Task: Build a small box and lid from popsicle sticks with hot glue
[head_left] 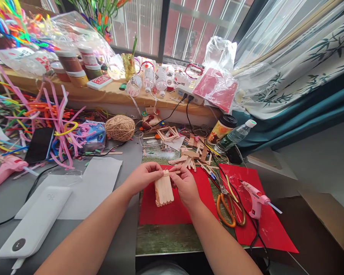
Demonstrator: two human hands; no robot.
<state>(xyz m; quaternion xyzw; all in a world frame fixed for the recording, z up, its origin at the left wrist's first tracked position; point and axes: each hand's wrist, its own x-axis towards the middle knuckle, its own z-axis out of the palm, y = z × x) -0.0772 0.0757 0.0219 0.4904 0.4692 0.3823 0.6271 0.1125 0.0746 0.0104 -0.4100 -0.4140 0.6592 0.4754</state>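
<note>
Between twine (120,128) and scissors (232,212), left fingers (153,168) grasp a stick panel (164,191), right fingers (184,172) a crosswise stick (173,173).

Stick panel (164,191) partly behind left hand (145,177).

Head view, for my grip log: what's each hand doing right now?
Left hand: closed, holding the stick panel near its top.
Right hand: closed, pinching the crosswise stick.

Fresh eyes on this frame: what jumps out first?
Probably the panel of wooden sticks in the middle, held between the left hand and right hand over a bright red sheet. Next, the tangle of pink pipe cleaners on the left, then the pink glue gun on another red sheet at right.
</note>
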